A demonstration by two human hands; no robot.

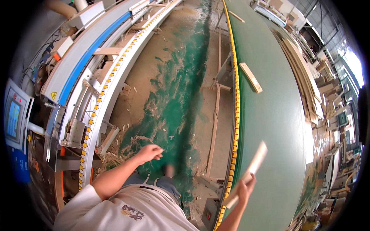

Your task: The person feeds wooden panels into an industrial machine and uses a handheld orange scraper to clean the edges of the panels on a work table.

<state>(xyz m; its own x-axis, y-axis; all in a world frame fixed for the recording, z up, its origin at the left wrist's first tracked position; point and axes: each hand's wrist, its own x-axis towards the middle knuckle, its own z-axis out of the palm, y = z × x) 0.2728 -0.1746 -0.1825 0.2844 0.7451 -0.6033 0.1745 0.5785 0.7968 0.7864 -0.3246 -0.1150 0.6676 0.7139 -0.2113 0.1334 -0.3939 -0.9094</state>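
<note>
My right hand [246, 188] is closed around a pale wooden strip [257, 158]. The strip slants over the near left edge of a green conveyor belt [277, 127], its far end pointing up and right. My left hand [150, 153] hangs in front of my body above the floor, fingers curled in, with nothing visible in it. Farther along the belt lies a flat wooden piece [250, 77] with small marks at its ends. A second wooden strip [236, 16] rests near the belt's far end.
Yellow rollers [236, 104] line the belt's left edge. To my left runs a machine with a blue strip [90, 50], a roller rail [104, 87] and a control screen [14, 118]. The green-painted floor [169, 104] is dusty with scraps. Long boards [302, 73] are stacked beyond the belt.
</note>
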